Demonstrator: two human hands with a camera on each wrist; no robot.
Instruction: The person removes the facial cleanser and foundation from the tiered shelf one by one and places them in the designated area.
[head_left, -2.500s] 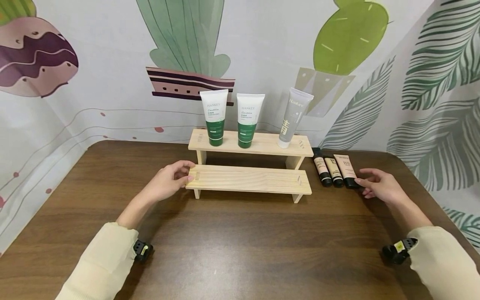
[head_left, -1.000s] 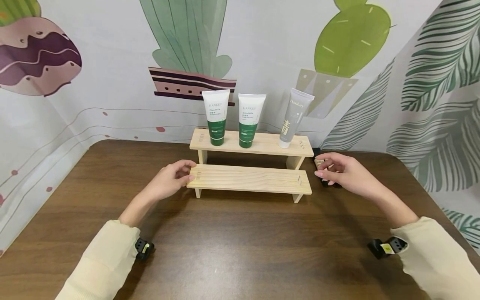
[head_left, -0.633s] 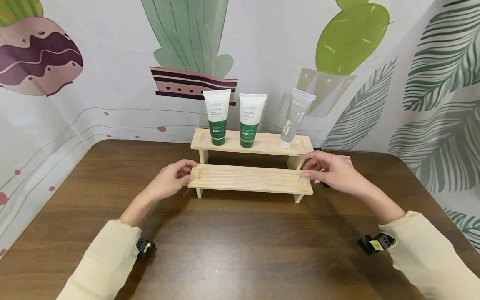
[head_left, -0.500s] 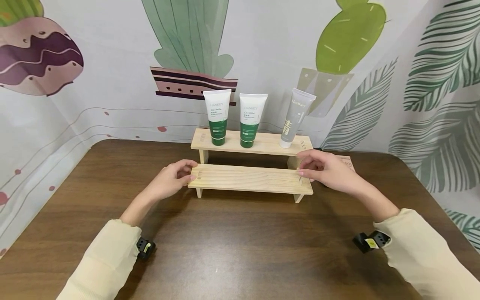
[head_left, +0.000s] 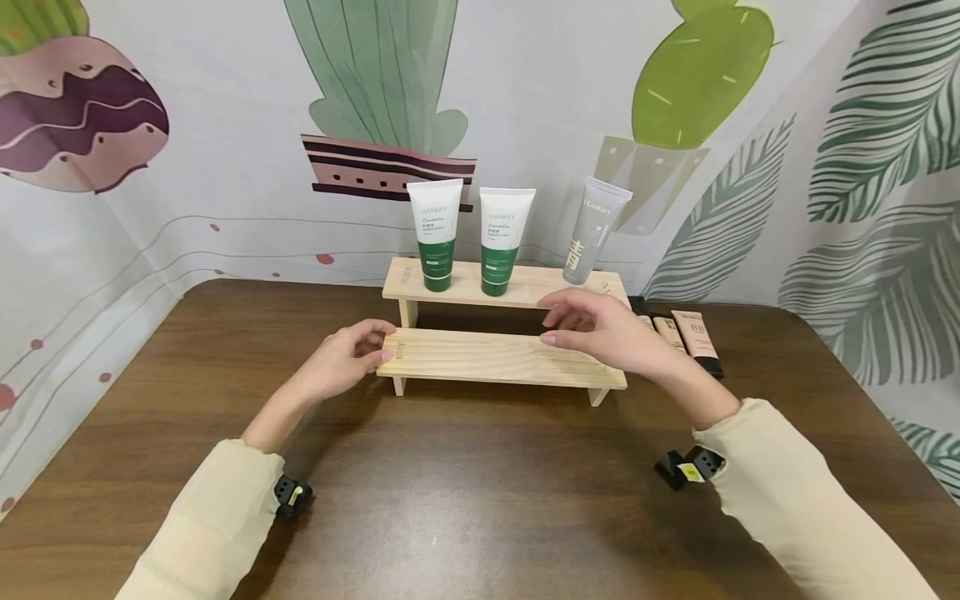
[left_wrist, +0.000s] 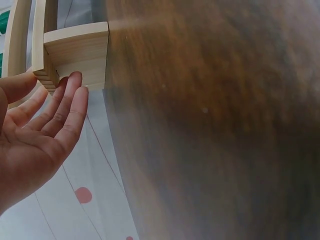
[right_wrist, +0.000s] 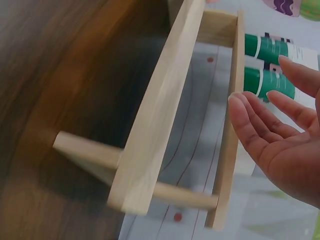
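A two-step wooden stand (head_left: 465,354) sits on the table, and my left hand (head_left: 341,362) pinches the left end of its lower step. In the left wrist view the thumb and forefinger meet at the board's end (left_wrist: 41,50), the other fingers (left_wrist: 70,112) loosely bent. Two white-and-green tubes, the left one (head_left: 435,233) and the middle one (head_left: 502,237), stand on the upper step. To their right stands a grey tube (head_left: 592,225), its cap partly hidden by my right hand (head_left: 611,333). That hand hovers over the lower step with relaxed, parted fingers, holding nothing.
Right of the stand lie a pink BB tube (head_left: 696,337), a beige tube (head_left: 669,331) and a dark-capped tube (head_left: 638,306) partly covered by the hand. A printed cloth (head_left: 240,150) hangs behind the brown table (head_left: 420,492).
My right hand has left the BB tube and moved left over the small tubes to the stand's lower step, carrying nothing. The left hand keeps its place at the board's end.
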